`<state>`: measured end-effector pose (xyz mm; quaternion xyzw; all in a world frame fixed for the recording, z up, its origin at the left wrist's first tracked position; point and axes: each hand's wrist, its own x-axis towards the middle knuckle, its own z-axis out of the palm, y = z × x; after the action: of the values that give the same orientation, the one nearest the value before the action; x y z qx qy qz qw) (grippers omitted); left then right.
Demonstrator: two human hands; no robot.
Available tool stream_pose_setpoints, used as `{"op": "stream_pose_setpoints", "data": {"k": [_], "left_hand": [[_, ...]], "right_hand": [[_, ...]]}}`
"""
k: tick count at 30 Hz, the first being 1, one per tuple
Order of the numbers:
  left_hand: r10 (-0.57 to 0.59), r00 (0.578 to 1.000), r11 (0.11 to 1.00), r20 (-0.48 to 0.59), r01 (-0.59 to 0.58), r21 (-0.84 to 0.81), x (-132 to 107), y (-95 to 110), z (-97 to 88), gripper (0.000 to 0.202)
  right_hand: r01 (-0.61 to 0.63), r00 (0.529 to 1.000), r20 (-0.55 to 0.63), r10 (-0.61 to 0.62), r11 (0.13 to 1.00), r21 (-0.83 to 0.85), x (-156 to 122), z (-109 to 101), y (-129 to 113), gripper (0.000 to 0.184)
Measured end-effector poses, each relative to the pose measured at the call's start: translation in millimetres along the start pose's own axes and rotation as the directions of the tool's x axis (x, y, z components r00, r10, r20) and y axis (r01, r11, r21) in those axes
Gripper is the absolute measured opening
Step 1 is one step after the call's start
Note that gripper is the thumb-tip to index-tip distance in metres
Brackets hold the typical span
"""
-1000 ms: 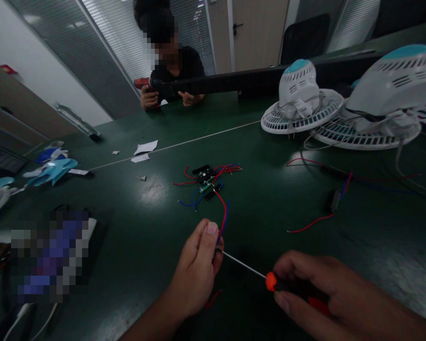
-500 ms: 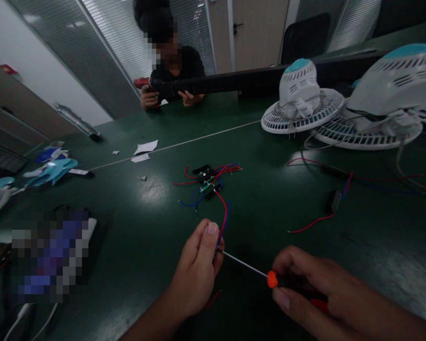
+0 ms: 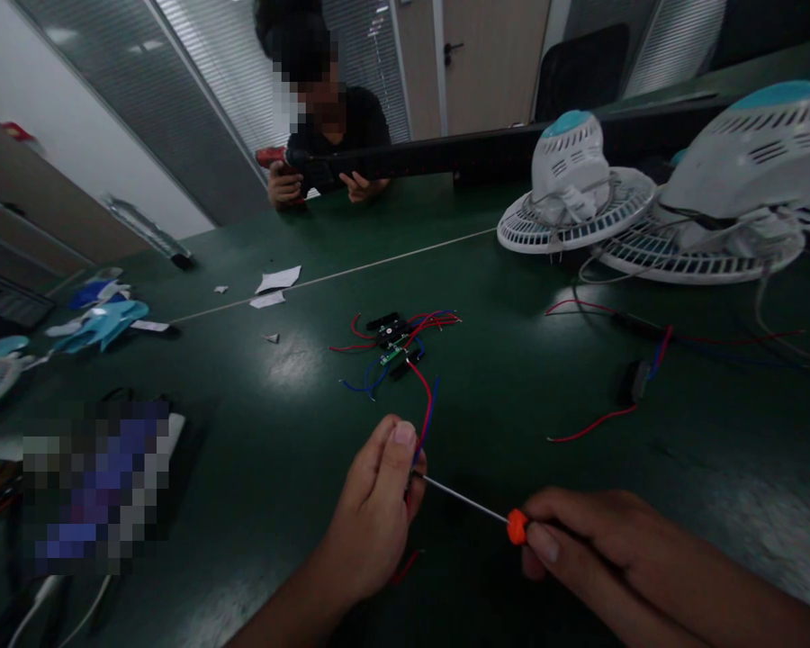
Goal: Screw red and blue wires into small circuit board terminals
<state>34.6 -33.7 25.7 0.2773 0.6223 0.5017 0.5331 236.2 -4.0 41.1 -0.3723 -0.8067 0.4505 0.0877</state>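
My left hand (image 3: 376, 504) is closed in a pinch on a small part hidden by its fingers, from which red and blue wires (image 3: 425, 405) run up to a cluster of small circuit boards and wires (image 3: 395, 346) on the dark green table (image 3: 499, 396). Gripped in my right hand (image 3: 594, 549) is a screwdriver (image 3: 486, 515) with an orange and black handle. Its thin metal shaft points left, and the tip meets the part at my left fingers.
Two white and teal fan heads (image 3: 573, 193) (image 3: 729, 198) lie face down at the back right, trailing wires. A black part with red and blue wires (image 3: 631, 382) lies to the right. Paper scraps (image 3: 276, 281) and teal fan blades (image 3: 104, 322) sit at left. A person (image 3: 330, 117) across the table holds a red tool.
My right hand has turned on the screwdriver handle, its fingers shifting lower. My left hand and the wires have stayed in place.
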Motion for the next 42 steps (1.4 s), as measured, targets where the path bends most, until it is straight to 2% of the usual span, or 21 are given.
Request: {"op": "stream_pose_setpoints", "data": {"k": [7,21,42], "left_hand": [[0.036,0.999,0.998,0.031,-0.038,0.055,-0.9,0.4,-0.4,0.046],[-0.020,1.000,0.999,-0.011,0.019,-0.026,0.1,-0.3,-0.5,0.045],[-0.003,0.999,0.999,0.044,0.005,-0.051,-0.3,-1.1,-0.6,0.042]], "right_hand": [[-0.042,0.997,0.064,0.042,0.999,-0.004,-0.1,-3.0,-4.4,0.028],[-0.032,0.999,0.021,0.031,0.999,0.018,0.4,-1.8,-0.4,0.017],[-0.062,0.998,-0.024,0.061,0.998,-0.012,-1.8,0.7,-2.1,0.006]]}}
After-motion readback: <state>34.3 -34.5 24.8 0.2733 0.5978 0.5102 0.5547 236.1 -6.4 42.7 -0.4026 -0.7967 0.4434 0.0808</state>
